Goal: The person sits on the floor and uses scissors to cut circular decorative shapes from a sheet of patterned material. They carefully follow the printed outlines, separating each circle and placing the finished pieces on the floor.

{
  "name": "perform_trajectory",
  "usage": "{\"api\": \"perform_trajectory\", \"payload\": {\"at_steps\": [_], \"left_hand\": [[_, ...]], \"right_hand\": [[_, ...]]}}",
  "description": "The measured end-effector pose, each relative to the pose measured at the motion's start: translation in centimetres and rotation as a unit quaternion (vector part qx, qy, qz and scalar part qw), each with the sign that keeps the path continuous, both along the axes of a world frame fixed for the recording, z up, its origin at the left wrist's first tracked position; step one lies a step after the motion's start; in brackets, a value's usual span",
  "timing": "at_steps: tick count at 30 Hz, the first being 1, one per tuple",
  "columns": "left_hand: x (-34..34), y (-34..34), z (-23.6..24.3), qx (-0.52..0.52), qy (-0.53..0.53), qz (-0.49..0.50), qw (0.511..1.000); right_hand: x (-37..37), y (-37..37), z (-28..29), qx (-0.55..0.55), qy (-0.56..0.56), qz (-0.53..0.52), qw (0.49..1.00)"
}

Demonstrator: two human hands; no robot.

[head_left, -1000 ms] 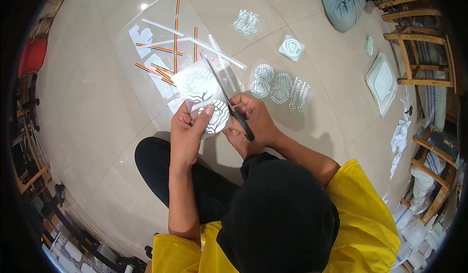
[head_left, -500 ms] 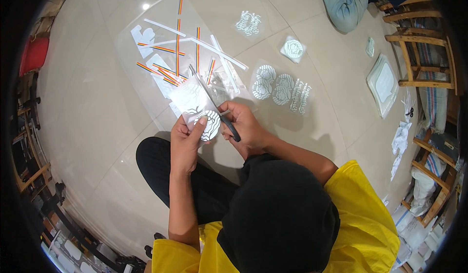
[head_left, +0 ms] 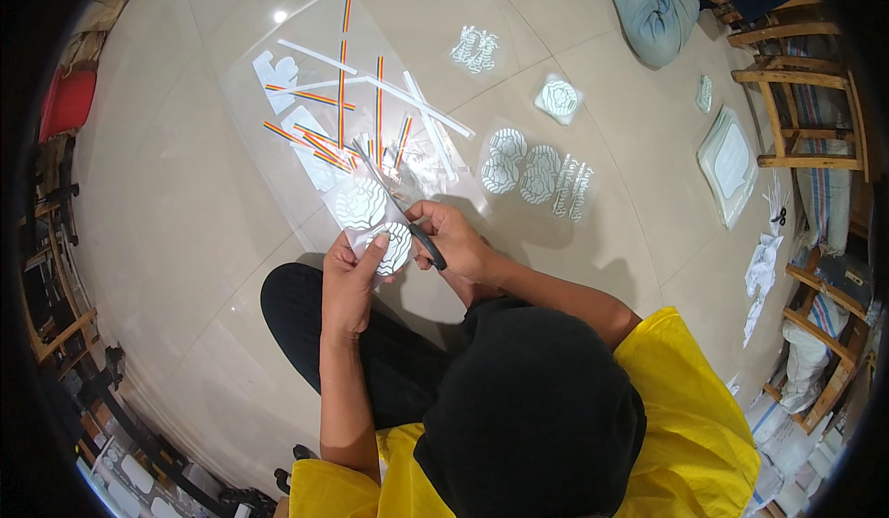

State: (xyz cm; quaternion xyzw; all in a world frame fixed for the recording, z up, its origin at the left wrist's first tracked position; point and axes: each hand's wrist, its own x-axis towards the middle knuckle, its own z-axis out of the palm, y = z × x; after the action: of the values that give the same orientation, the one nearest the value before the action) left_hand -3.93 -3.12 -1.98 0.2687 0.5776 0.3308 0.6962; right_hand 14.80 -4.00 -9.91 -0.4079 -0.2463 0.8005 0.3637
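Between thumb and fingers, my left hand (head_left: 350,277) grips a clear sticker sheet (head_left: 359,205) printed with two round white wavy-line designs. My thumb presses on the lower design. My right hand (head_left: 456,245) is closed round the black handles of a pair of scissors (head_left: 428,248). The scissor blades point up and away along the right edge of the sheet. Just past the blade tips lie rainbow-striped strips (head_left: 379,101), white strips (head_left: 319,56) and crumpled clear scraps on a large transparent plastic sheet (head_left: 236,87).
To the right on the tiled floor lie a sheet with round designs (head_left: 539,174), a small stack of round designs (head_left: 558,99) and another printed sheet (head_left: 476,49). A stack of clear-wrapped sheets (head_left: 729,166) is farther right. Another person's leg (head_left: 653,18) is at the far right, near wooden chairs (head_left: 796,78).
The held sheet has tilted, so its upper round design now shows more clearly. My right hand and the scissors have shifted slightly to the left.
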Motion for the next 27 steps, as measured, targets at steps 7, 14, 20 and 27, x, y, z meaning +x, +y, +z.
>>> {"api": "perform_trajectory", "payload": {"at_steps": [7,14,20,27], "left_hand": [[-0.4,-0.2,0.2,-0.012,0.013,-0.016,1.000],[-2.3,-0.1,0.9,-0.020,0.019,-0.130,0.991],[-3.5,1.1,1.8,-0.044,0.041,-0.240,0.969],[-4.3,1.8,1.5,0.047,-0.297,0.098,0.949]], "right_hand": [[-0.3,0.3,0.4,-0.040,-0.012,-0.014,0.999],[0.1,2.3,2.4,-0.088,0.077,-0.164,0.980],[2.4,4.5,1.4,-0.011,0.013,-0.074,0.997],[1.8,4.7,4.6,0.024,-0.031,-0.156,0.987]]}}
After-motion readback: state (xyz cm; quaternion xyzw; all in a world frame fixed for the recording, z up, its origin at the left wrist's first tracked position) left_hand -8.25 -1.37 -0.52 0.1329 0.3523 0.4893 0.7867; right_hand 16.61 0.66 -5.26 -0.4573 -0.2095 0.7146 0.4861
